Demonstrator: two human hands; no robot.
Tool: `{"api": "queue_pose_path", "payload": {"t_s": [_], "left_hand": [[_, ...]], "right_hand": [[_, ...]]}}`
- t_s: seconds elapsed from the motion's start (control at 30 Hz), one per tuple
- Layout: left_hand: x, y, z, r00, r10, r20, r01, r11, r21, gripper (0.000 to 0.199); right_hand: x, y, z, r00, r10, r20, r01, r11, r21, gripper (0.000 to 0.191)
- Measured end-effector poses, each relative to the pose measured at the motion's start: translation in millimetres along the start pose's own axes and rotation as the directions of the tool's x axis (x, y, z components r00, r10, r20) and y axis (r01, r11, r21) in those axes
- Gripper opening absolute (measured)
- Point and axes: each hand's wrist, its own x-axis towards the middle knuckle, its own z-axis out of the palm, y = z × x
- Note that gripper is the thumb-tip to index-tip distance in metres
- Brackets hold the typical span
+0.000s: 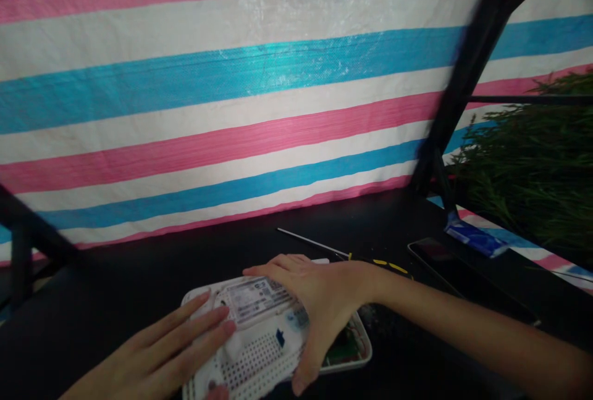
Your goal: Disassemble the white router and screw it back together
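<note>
A white plastic back cover (259,350) with rows of vent holes, a printed label and a small blue mark lies tilted over a white housing (364,357). At the housing's right end a green circuit board (345,350) shows; the rest is hidden under the cover and my hand. My right hand (315,295) spans the cover, thumb down by its near edge and fingers over the far side, gripping it. On the left part of the cover, my left hand (185,344) rests with its fingers stretched out and apart.
Behind the housing lies a thin screwdriver (310,241), its yellow and black handle partly behind my right wrist. A dark phone (463,276) and a blue packet (477,238) are to the right on the black table (222,249). Striped sheeting (231,110) and a dark metal frame (463,73) stand behind.
</note>
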Motion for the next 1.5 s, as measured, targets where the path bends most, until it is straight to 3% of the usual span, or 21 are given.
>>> {"api": "queue_pose_path", "payload": {"t_s": [0.07, 0.17, 0.23, 0.27, 0.37, 0.43, 0.5, 0.57, 0.63, 0.7, 0.77, 0.87, 1.1, 1.3, 1.5], "left_hand": [[12.5, -1.7, 14.7, 0.971, 0.235, -0.031, -0.224, 0.951, 0.211, 0.039], [14.0, -3.6, 40.1, 0.946, 0.324, -0.001, -0.294, 0.858, 0.422, 0.04], [0.2, -2.6, 59.0, 0.962, 0.27, 0.028, -0.247, 0.828, 0.504, 0.042], [-9.1, -1.3, 68.5, 0.972, 0.234, -0.008, -0.196, 0.833, 0.518, 0.047], [-32.9, 3.5, 91.5, 0.992, -0.009, -0.126, 0.064, 0.898, 0.436, 0.06], [-37.2, 5.1, 98.8, 0.969, -0.215, -0.124, 0.243, 0.923, 0.297, 0.058], [-32.4, 4.1, 100.3, 0.904, -0.425, -0.04, 0.427, 0.901, 0.072, 0.051], [-24.1, 1.4, 99.2, 0.822, -0.563, 0.086, 0.568, 0.8, -0.195, 0.049], [-16.7, -1.2, 99.0, 0.78, -0.584, 0.223, 0.619, 0.673, -0.405, 0.069], [-11.3, -1.5, 101.3, 0.785, -0.539, 0.305, 0.613, 0.61, -0.502, 0.102], [-7.0, 1.0, 105.8, 0.809, -0.495, 0.316, 0.586, 0.641, -0.496, 0.12], [-3.5, 7.0, 113.8, 0.823, -0.497, 0.274, 0.568, 0.722, -0.395, 0.131], [-15.1, 7.9, 128.9, 0.818, -0.54, 0.197, 0.574, 0.746, -0.337, 0.137], [-11.0, 12.8, 119.5, 0.83, -0.525, 0.19, 0.558, 0.76, -0.334, 0.136], [-4.9, 20.0, 112.1, 0.807, -0.541, 0.236, 0.589, 0.759, -0.277, 0.141]], "right_hand": [[-6.0, 9.2, 8.6, 0.992, 0.021, -0.124, -0.023, 1.0, -0.014, 0.132], [-16.2, 21.5, 24.5, 0.951, 0.011, -0.308, -0.039, 0.996, -0.085, 0.123], [-23.0, 26.8, 36.4, 0.933, 0.033, -0.358, -0.07, 0.993, -0.091, 0.117], [-25.9, 28.9, 42.6, 0.925, 0.063, -0.374, -0.099, 0.992, -0.08, 0.115], [-31.7, 34.4, 59.9, 0.892, 0.18, -0.415, -0.222, 0.974, -0.054, 0.114], [-33.1, 36.5, 67.5, 0.875, 0.26, -0.408, -0.302, 0.953, -0.041, 0.115], [-33.2, 35.8, 70.7, 0.871, 0.328, -0.366, -0.362, 0.932, -0.025, 0.119], [-33.0, 32.7, 70.3, 0.871, 0.377, -0.315, -0.4, 0.917, -0.009, 0.122], [-33.0, 28.3, 68.3, 0.871, 0.417, -0.259, -0.432, 0.902, -0.001, 0.123], [-32.9, 24.4, 66.3, 0.867, 0.443, -0.227, -0.454, 0.891, 0.003, 0.121], [-32.6, 21.9, 65.4, 0.867, 0.451, -0.211, -0.46, 0.888, 0.005, 0.121], [-30.9, 21.7, 67.5, 0.866, 0.456, -0.206, -0.464, 0.886, 0.009, 0.121], [-29.0, 28.7, 77.2, 0.861, 0.454, -0.23, -0.47, 0.882, -0.017, 0.121], [-25.3, 24.8, 63.0, 0.891, 0.422, -0.169, -0.441, 0.893, -0.089, 0.123], [-25.8, 31.8, 57.7, 0.924, 0.333, -0.19, -0.361, 0.922, -0.138, 0.122]]}}
